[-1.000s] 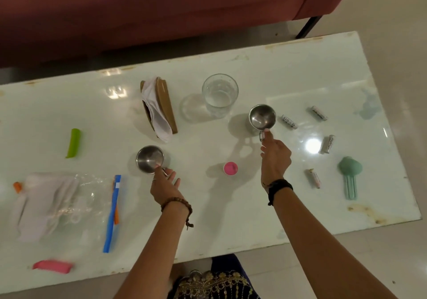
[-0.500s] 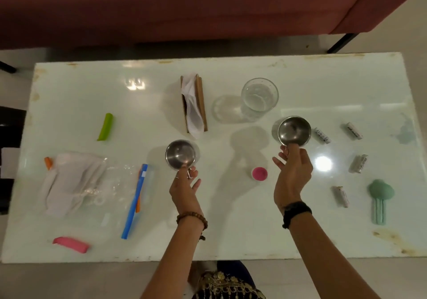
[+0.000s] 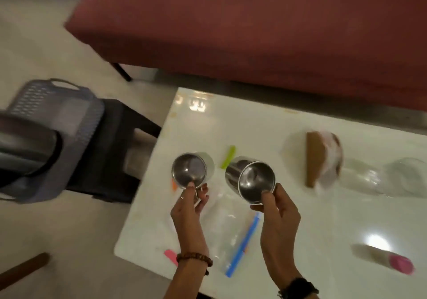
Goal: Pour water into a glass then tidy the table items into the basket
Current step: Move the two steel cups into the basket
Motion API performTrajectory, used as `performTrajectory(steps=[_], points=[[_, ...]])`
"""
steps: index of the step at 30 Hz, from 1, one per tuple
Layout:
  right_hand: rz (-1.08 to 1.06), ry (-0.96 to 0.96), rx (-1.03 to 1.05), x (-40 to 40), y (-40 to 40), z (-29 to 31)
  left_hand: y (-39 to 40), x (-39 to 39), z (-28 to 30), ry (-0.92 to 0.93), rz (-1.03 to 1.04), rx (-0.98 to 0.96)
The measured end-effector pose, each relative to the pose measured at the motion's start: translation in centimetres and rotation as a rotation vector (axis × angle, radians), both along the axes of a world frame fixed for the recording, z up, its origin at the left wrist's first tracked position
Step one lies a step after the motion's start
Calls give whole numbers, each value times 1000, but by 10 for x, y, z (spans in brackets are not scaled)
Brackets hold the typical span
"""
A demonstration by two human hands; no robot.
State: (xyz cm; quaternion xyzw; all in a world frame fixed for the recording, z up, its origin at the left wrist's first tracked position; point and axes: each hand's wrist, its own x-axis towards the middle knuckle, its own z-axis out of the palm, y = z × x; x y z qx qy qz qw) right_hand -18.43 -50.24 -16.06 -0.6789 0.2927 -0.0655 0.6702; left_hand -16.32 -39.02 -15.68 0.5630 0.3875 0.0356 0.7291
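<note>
My left hand (image 3: 190, 208) grips a small steel cup (image 3: 189, 170) by its handle, held above the white table's (image 3: 265, 127) left end. My right hand (image 3: 277, 215) holds a second steel cup (image 3: 251, 179) by the rim, tilted toward me. A grey plastic basket (image 3: 57, 118) sits on a dark stool off the table's left edge, with a dark metal vessel (image 3: 25, 151) lying in it. The glass of water (image 3: 406, 178) stands blurred at the right.
On the table lie a green clip (image 3: 228, 156), a pink clip (image 3: 170, 256), a clear zip bag with a blue strip (image 3: 242, 243), a wooden napkin holder (image 3: 314, 160) and a pink cap (image 3: 401, 264). A maroon sofa (image 3: 254, 26) runs behind.
Both hands have lifted the steel cups off the table and carried them left. The view has swung left, bringing the basket and stool into sight.
</note>
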Motion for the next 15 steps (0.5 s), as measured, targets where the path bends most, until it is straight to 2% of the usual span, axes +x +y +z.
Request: performTrajectory(steps=[6, 9, 13, 15], points=[[306, -140, -45, 101, 148, 18, 164, 88, 27, -83, 152, 75], [445, -180, -48, 157, 215, 29, 234, 137, 33, -85, 155, 136], [578, -200, -139, 227, 292, 30, 310, 202, 22, -2, 181, 177], [650, -179, -229, 259, 325, 23, 338, 230, 8, 78, 257, 149]])
